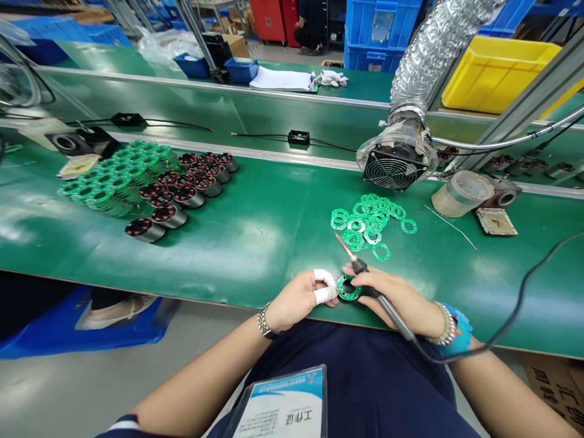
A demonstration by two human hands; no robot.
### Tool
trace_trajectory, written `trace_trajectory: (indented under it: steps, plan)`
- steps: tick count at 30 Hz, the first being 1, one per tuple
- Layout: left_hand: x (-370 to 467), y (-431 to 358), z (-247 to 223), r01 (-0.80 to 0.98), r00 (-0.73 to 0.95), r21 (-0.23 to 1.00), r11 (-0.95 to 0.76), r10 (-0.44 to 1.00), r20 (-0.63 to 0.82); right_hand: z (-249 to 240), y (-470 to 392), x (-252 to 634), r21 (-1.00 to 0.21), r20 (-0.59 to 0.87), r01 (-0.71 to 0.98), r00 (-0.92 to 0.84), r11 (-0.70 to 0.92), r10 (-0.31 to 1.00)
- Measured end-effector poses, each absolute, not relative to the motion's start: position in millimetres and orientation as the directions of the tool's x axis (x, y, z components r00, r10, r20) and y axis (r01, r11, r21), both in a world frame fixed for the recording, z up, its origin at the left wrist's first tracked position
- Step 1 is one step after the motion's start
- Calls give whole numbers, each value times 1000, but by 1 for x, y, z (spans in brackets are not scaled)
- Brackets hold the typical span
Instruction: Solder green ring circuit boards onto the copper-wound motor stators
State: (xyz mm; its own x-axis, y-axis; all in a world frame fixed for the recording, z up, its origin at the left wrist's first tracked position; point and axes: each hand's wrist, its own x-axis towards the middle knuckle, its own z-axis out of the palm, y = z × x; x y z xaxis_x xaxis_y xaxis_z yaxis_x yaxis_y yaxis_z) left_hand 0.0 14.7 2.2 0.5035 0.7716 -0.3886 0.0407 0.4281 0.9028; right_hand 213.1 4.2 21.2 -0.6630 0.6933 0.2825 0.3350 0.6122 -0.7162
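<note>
In the head view, a green ring-shaped circuit board with a dark centre is at the table's front edge. What lies beneath it is hard to make out. White tape wraps fingers of my left hand, which pinches the board's left rim. A soldering iron lies in the grasp of my right hand, its tip pointing up and left, away from the board. Fingers of that hand also reach the ring's right side. Just beyond is a loose pile of similar green ring boards.
Copper-wound motor stators stand in rows at the left, beside stacked green boards. A fan with a foil duct hangs behind the loose pile. At right are a cloudy jar, a sponge tray and the iron's black cable.
</note>
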Motion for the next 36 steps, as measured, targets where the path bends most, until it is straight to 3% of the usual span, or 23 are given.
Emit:
trace_trajectory:
  steps: [2, 5, 8, 11, 14, 20, 26, 29, 34, 36]
  plan:
    - [-2, 12, 0, 82, 497, 941, 328, 805, -324, 16, 11, 211, -721, 239, 325, -712, 612, 660]
    - [-7, 2, -6, 302, 465, 944, -134, 885, -23, 12, 11, 210, -723, 232, 371, -665, 583, 710]
    - [-7, -6, -15, 479, 588, 598, -642, 741, 324, 11, 3, 207, -722, 257, 426, -566, 545, 783]
    - [-3, -6, -21, 471, 701, 259, -843, 536, 471, 8, -3, 204, -726, 284, 442, -505, 527, 815]
    - [1, -2, -23, 462, 733, 110, -880, 449, 511, 6, -6, 202, -737, 282, 448, -476, 506, 833]
    - [-6, 3, -20, 400, 759, 103, -910, 393, 519, 3, -9, 201, -750, 275, 461, -435, 475, 857]
    - [-7, 10, -13, 366, 831, 6, -931, 330, 448, 3, -10, 200, -740, 299, 460, -429, 491, 853]
    - [-7, 10, -13, 373, 819, 50, -926, 354, 452, 3, -10, 199, -742, 299, 458, -426, 489, 854]
    - [-10, 5, -16, 429, 681, 299, -853, 522, 513, 3, -11, 199, -743, 311, 456, -413, 490, 856]
    - [-12, 4, -16, 436, 725, 241, -867, 498, 476, 3, -12, 199, -743, 304, 465, -407, 482, 861]
